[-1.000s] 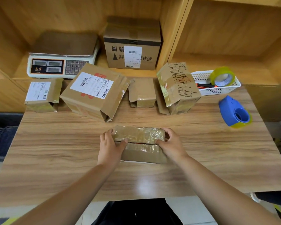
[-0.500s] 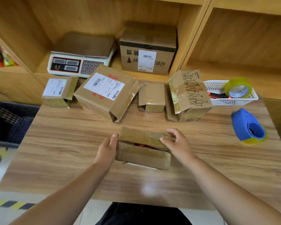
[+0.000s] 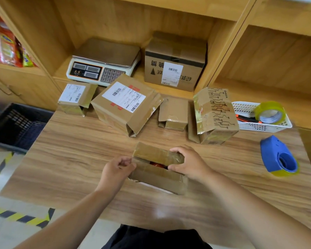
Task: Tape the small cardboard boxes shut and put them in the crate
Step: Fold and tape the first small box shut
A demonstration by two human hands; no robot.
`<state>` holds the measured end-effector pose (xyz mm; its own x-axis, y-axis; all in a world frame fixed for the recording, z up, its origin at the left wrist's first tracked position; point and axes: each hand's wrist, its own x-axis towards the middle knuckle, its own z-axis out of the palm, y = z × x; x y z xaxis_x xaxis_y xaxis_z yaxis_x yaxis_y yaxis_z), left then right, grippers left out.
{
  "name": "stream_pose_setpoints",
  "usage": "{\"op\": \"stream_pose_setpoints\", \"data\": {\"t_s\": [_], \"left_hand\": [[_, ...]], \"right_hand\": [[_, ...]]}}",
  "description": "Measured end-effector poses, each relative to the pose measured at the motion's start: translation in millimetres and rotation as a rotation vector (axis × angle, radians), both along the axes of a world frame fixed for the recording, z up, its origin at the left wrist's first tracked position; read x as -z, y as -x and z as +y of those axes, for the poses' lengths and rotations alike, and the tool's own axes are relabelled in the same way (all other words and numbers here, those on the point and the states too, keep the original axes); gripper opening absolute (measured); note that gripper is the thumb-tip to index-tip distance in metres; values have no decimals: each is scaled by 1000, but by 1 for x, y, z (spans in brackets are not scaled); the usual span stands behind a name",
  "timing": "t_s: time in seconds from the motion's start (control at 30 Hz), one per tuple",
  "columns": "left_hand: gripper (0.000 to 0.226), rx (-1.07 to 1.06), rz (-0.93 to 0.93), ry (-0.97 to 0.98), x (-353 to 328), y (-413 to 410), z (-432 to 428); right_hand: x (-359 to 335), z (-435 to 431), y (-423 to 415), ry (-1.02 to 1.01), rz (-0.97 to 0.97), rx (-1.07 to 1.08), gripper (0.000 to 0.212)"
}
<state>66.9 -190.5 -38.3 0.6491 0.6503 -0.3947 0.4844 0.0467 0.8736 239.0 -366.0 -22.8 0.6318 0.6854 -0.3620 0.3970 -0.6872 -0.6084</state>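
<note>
Head view, items logged left to right.

- Crate (image 3: 16, 126): dark, on the floor beside the desk (image 3: 75, 159). I judged it set there for an easy drop-off. I saw no box in it.
- Labelled small box (image 3: 75, 99) and large labelled box (image 3: 127, 105): ranked along the desk's far edge, with the scale (image 3: 101, 67) on the shelf behind.
- Left hand (image 3: 117, 169): fingers curled, pinching the left end of the open box (image 3: 156, 175), which I read as steadying it.
- The open box: lay on the desk before me, flaps nearly meeting, something red showing in the gap.
- Right hand (image 3: 188, 164): fingers draped over the far flap, thumb on the near one, squeezing them together.
- Plain small box (image 3: 174, 114) and printed box (image 3: 215, 115): untaped, waiting.
- Basket (image 3: 284, 125): held the tape roll (image 3: 269, 112).
- Blue dispenser (image 3: 278, 157): well apart from the right hand, not yet taken up.
</note>
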Motion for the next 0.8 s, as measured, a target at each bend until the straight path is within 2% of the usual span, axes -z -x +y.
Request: {"op": "stream_pose_setpoints", "data": {"t_s": [0.07,0.17,0.23,0.3,0.33,0.43,0.5,0.57,0.63,0.73,0.8], "left_hand": [[25,61,21,-78,-3,1,0],[29,81,66,-160,-6,1,1],[27,75,58,-171,-10,1,1],[28,65,42,-208,-12,2,3],[28,57,36,-220,-14,1,4],[24,8,42,-224,-17,-4,7],[19,-55,9,-175,-16,-9,7],[4,-95,-29,-104,-16,-13,4],[21,-84,-13,-94,-17,-16,-2],[66,-82,51,-123,-18,-18,-17],[86,-96,119,-155,-17,-16,-29]], "right_hand": [[-1,3,-2,24,-23,-40,62],[-3,4,-5,46,-41,-71,57],[-7,3,-7,-3,2,-8,42],[-13,3,-11,-113,121,130,14],[-16,3,-13,-150,162,185,12],[-19,2,-18,-151,185,247,37],[-19,2,-18,-158,219,268,44],[-19,1,-18,-180,242,304,47],[-18,-1,-17,-206,263,330,46],[-18,-3,-15,-233,299,352,39],[-16,-4,-15,-236,314,357,40]]}}
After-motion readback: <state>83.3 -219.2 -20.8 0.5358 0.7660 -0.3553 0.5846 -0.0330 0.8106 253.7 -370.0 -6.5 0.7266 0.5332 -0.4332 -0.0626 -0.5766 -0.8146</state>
